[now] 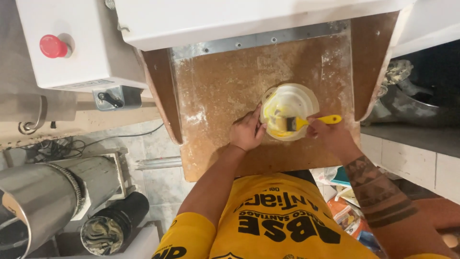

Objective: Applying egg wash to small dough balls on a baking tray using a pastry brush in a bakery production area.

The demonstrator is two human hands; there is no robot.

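Round plastic tub (290,111), yellow-handled brush (306,122), floury board (225,86)

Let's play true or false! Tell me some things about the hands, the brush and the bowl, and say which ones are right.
1. The right hand holds a yellow brush. True.
2. The left hand is on the red button. False: it grips the white bowl at its rim.
3. The bowl sits on a floury brown board. True.
4. The brush bristles lie on the board. False: they are inside the bowl.
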